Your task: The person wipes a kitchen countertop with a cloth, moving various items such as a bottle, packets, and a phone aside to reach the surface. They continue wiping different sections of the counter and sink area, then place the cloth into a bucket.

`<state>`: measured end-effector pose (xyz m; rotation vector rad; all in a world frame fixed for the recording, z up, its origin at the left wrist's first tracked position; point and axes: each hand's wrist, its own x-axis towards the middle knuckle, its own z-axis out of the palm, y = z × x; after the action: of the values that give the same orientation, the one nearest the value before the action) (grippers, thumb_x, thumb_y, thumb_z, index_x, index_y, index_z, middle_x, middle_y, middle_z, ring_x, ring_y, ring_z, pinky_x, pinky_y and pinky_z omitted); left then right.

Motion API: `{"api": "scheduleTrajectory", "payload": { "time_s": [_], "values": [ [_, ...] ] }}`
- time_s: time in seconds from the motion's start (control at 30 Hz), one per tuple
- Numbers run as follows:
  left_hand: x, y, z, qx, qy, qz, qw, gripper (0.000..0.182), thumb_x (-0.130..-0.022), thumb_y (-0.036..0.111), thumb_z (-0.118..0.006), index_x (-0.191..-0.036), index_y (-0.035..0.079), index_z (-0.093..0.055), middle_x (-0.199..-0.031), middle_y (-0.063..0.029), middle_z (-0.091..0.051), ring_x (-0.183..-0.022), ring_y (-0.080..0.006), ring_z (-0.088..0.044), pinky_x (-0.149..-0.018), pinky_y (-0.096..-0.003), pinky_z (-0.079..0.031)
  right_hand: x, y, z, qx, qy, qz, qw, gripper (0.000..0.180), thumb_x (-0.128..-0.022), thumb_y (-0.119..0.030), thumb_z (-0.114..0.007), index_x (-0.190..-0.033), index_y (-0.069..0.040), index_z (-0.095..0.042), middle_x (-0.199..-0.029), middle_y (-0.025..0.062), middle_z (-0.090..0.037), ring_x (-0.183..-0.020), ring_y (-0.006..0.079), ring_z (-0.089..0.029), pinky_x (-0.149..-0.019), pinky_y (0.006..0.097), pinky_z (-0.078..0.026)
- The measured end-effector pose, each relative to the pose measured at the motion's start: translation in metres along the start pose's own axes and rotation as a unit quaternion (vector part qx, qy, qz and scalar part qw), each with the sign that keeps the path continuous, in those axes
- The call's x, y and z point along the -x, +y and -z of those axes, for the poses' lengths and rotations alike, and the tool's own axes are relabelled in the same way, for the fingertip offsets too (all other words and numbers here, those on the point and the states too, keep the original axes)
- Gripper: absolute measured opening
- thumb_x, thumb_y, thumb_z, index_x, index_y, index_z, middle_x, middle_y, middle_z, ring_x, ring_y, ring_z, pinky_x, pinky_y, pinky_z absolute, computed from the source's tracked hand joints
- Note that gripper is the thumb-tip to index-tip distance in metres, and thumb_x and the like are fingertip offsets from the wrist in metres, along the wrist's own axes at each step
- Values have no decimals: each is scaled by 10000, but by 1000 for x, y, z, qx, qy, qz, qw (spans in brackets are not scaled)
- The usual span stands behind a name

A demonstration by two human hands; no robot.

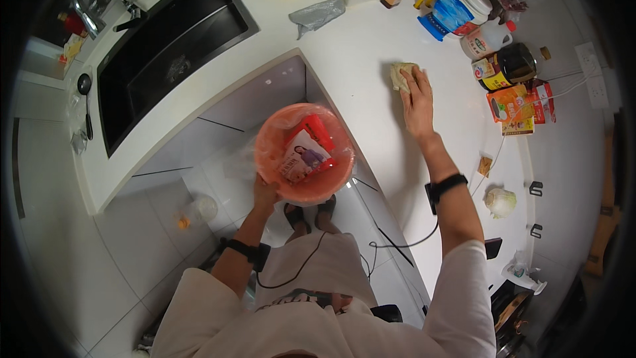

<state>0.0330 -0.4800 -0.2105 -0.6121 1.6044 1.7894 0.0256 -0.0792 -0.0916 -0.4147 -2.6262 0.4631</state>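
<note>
My left hand [266, 193] grips the near-left rim of an orange plastic bin [343, 169] lined with a clear bag. Inside lie a white packet [300, 156] with a printed picture and a red wrapper [318, 128]. The bin is held close against the front of the white countertop [367, 124], above the floor by my feet. Over on the counter, the fingers of my right hand [420, 97] press on a crumpled pale yellow cloth [401, 75], which lies flat on the surface.
A black sink [164, 69] with a chrome faucet [94, 5] is at the left. Along the back wall stand a dark sauce bottle [516, 64], a white jug [484, 40] and seasoning packets [509, 102]. A grey plastic bag [318, 15] and a pale vegetable [500, 202] rest on the counter.
</note>
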Motion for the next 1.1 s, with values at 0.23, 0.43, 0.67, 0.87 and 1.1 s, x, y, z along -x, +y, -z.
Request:
{"api": "scheduleTrajectory", "payload": {
  "time_s": [0.23,0.43,0.67,0.87,1.1],
  "values": [
    [-1,-1,-2,-46,19,40,998,618,-752,-57,-517,-1337,106,-400,-1179,-97,-563,-896,-240,-643,-564,-323,-577,42,-51,-86,26,-17,79,996,611,-732,39,-587,-1317,-140,-582,-1446,152,-452,-1336,402,-381,-1060,539,-300],
    [5,5,-13,5,13,15,1000,653,-768,-63,-531,-1373,129,-381,-1218,-93,-558,-942,-245,-648,-614,-343,-596,87,-113,-63,-187,-127,213,951,527,-644,62,-590,-1152,-70,-645,-1240,62,-598,-1117,290,-499,-916,400,-384],
    [15,11,-14,-31,-9,18,999,565,-813,20,-604,-1335,123,-416,-1217,-88,-570,-983,-229,-643,-693,-337,-596,95,-94,-12,-236,-79,81,965,467,-699,151,-513,-1108,-52,-612,-1110,108,-611,-997,279,-538,-883,332,-423],
    [10,11,-8,-41,-37,32,998,569,-788,-27,-545,-1321,124,-417,-1149,-98,-573,-842,-213,-645,-525,-288,-540,86,-98,39,-466,16,-271,842,392,-818,118,-346,-1118,-42,-541,-981,31,-566,-897,116,-515,-803,256,-455],
    [11,11,-10,-5,-33,37,999,605,-748,-77,-488,-1314,124,-410,-1098,-90,-568,-759,-203,-628,-437,-258,-483,80,-48,148,-387,49,-200,899,218,-937,-55,-473,-1148,-42,-530,-1097,89,-584,-968,172,-564,-847,299,-470]
  ]
}}
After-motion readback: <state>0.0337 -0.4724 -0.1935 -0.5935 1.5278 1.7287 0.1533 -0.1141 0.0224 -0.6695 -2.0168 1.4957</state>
